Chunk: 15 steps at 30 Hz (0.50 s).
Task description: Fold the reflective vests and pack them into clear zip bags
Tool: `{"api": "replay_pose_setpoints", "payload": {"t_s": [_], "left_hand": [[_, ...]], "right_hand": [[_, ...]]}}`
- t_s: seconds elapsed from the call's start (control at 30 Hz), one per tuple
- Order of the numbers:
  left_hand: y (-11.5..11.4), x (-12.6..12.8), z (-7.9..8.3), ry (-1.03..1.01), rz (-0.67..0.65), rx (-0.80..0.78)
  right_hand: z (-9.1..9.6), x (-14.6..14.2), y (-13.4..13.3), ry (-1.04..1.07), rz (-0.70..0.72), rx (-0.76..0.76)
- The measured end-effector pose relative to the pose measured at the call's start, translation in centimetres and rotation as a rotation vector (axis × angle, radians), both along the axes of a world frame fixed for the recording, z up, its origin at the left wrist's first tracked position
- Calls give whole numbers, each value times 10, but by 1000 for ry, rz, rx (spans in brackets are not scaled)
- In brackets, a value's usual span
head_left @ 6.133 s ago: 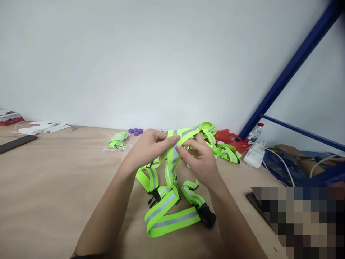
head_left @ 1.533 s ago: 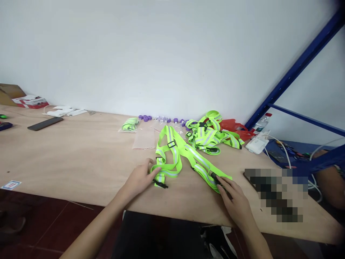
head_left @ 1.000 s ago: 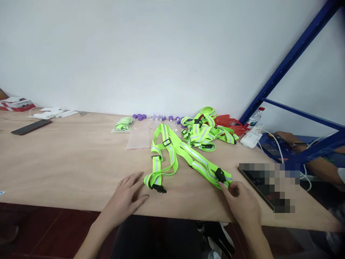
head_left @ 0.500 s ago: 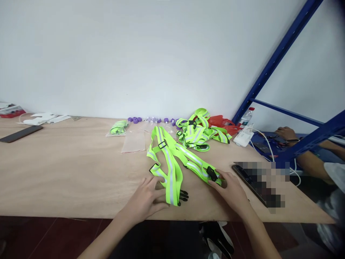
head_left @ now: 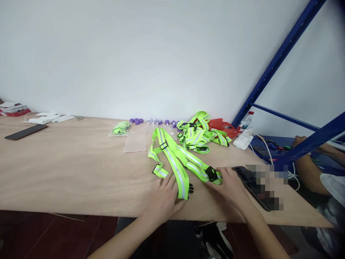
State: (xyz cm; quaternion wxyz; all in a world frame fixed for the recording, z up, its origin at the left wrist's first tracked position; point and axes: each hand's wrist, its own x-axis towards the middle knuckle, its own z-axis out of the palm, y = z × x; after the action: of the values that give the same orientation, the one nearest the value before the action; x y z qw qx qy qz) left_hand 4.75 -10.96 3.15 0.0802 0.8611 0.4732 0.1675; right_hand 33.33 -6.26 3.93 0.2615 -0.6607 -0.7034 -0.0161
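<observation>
A neon-yellow reflective strap harness (head_left: 172, 158) with grey stripes and black buckles lies spread on the wooden table (head_left: 67, 169). My left hand (head_left: 165, 196) rests flat, fingers apart, against the near end of one strap by its black buckle. My right hand (head_left: 229, 185) presses on the end of the other strap, fingertips beside a black buckle (head_left: 212, 173); its fingers look closed round the strap end.
A heap of further neon strap harnesses (head_left: 201, 133) lies behind, with a bagged one (head_left: 118, 128), a clear bag (head_left: 134, 144), purple rings (head_left: 136, 121), a red bag, a water bottle and a white charger. A phone (head_left: 253, 185) lies right of my hand. Another person's arm (head_left: 309, 165) is at right.
The harness was lifted in both hands, then laid flat and spread. In the last half second both hands slid right along the strap ends, bringing the two straps closer together.
</observation>
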Motion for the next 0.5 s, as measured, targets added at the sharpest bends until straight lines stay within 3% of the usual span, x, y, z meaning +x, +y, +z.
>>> {"api": "replay_pose_setpoints", "payload": {"t_s": [0.1, 0.33, 0.5], "left_hand": [[6, 5, -3, -69, -62, -44], [14, 9, 7, -8, -134, -30], [20, 11, 15, 120, -152, 19]], "right_hand": [[-6, -1, 0, -62, 12, 91], [-16, -10, -10, 394, -68, 140], [-14, -18, -13, 451, -59, 111]]}}
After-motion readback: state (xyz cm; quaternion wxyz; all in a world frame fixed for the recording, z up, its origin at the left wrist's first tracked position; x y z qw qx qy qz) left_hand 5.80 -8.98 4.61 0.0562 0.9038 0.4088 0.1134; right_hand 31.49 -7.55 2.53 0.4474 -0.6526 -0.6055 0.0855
